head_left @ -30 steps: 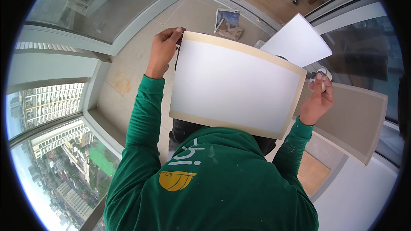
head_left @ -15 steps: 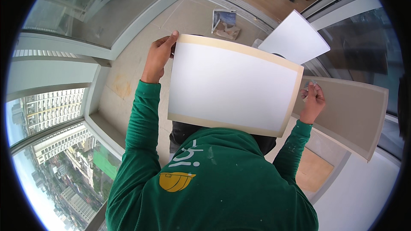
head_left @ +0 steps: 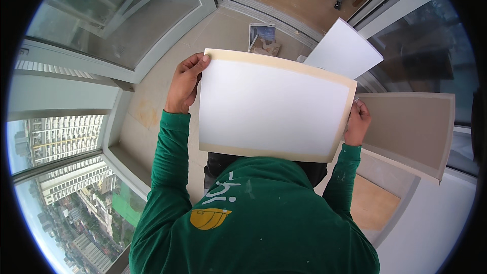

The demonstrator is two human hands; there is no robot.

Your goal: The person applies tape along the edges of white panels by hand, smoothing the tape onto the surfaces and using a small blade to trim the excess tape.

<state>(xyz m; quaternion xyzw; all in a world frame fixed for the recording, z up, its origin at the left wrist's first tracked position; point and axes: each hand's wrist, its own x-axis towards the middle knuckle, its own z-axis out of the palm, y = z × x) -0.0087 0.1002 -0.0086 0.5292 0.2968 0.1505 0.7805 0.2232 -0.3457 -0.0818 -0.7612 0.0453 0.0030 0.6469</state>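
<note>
White board, seemingly being steadied: left hand pinches its top-left corner; right hand, at right edge, hold unclear; moving likely needs even support.

Two hands: left hand at ten o'clock, right hand at three. Three panels: central panel, white panel at two, beige panel at three. One board at four.

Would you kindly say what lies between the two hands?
In the head view, a beige-bordered white rectangular panel lies between the left hand and right hand.
</note>
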